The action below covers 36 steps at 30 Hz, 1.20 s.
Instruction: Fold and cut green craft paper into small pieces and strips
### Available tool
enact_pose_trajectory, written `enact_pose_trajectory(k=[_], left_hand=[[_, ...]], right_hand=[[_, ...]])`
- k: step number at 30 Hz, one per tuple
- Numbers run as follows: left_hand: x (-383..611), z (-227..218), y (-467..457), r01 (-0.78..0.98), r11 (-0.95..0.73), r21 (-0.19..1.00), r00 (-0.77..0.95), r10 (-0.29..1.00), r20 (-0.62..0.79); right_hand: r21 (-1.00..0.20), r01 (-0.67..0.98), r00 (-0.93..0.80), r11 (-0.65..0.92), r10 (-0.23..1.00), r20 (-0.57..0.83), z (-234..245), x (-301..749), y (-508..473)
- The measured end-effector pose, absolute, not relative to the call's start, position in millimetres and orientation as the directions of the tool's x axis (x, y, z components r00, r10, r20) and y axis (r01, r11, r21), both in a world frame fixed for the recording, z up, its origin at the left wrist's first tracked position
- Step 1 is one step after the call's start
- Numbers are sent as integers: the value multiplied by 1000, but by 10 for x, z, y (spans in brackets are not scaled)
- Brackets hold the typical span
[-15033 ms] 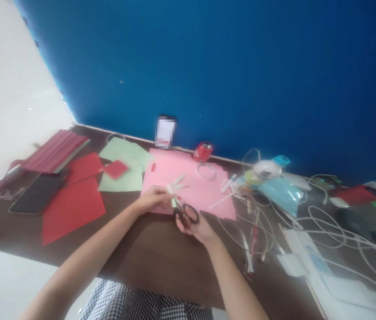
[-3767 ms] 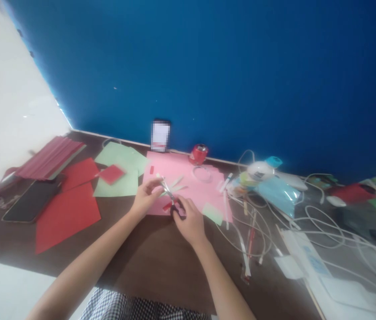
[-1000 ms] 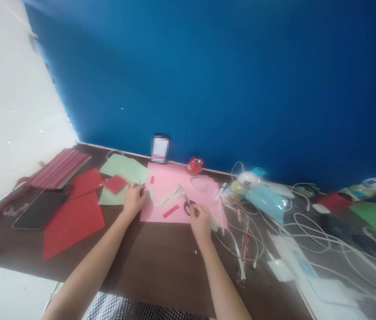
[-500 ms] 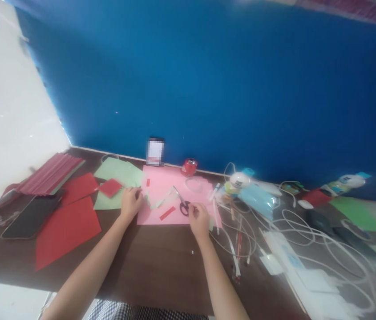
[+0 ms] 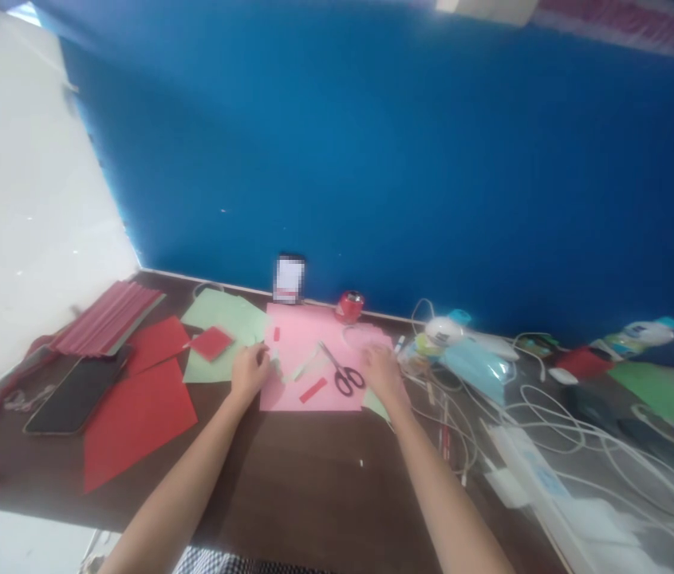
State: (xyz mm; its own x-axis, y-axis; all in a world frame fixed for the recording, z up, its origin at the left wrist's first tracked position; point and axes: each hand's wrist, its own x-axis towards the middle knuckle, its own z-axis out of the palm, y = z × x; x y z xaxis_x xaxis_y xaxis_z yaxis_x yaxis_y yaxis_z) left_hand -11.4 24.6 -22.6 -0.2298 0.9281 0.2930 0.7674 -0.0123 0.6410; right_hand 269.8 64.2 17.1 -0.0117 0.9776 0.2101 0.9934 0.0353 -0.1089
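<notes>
Fingers of the left hand (image 5: pixel 251 373) are curled together above the left edge of the pink paper (image 5: pixel 301 323) — whether they pinch something small, I cannot tell. As for the right hand (image 5: pixel 380 371), it is blurred over the right part of the same paper, and its grip I also cannot judge. Between both hands, the scissors (image 5: pixel 342 370) lie free on the pink paper, with blades toward its far edge and black handles toward its near edge, just beside the right hand. Near to them are one red strip (image 5: pixel 313 390), close to the near edge, and some pale green strips (image 5: pixel 301 371). At the far edge of the pink paper stands a red round object (image 5: pixel 349 306). Toward the left edge of the brown table (image 5: pixel 306 478) are light green sheets (image 5: pixel 217 306), carrying a red square (image 5: pixel 210 344) — and beside them, red sheets (image 5: pixel 136 422).
</notes>
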Motion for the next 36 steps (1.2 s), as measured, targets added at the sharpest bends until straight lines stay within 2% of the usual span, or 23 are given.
enact_pose_trajectory(k=[2,6,9,12,15,19,23,29,36], left_hand=[[-104,-214,236,768,-19,641,-225,928,297],[-90,-198,222,771,-36,636,-218,923,316],[-79,-203,223,773,-73,630,-195,918,346],[-47,-201,216,765,-135,630,-167,902,397],[8,-145,168,743,-248,621,-78,890,448],[96,-11,59,683,-519,514,173,798,577],[167,0,23,614,-680,401,363,694,621],[169,-147,90,596,-693,406,375,688,622],[182,-154,59,608,-684,404,362,691,625]], right_hand=[[-69,997,-3,15,985,171,196,2653,664],[-119,993,26,-1,977,213,221,2571,655],[-232,969,2,90,929,370,205,2542,621],[-342,899,-21,274,807,591,119,2472,533],[-345,798,-94,494,668,738,-22,2322,377],[-259,729,-243,633,594,767,-172,2101,149],[-231,658,-355,716,566,744,-185,2007,27],[-323,629,-255,707,580,773,-129,2035,-5],[-275,636,-276,721,545,791,-101,2051,-26]])
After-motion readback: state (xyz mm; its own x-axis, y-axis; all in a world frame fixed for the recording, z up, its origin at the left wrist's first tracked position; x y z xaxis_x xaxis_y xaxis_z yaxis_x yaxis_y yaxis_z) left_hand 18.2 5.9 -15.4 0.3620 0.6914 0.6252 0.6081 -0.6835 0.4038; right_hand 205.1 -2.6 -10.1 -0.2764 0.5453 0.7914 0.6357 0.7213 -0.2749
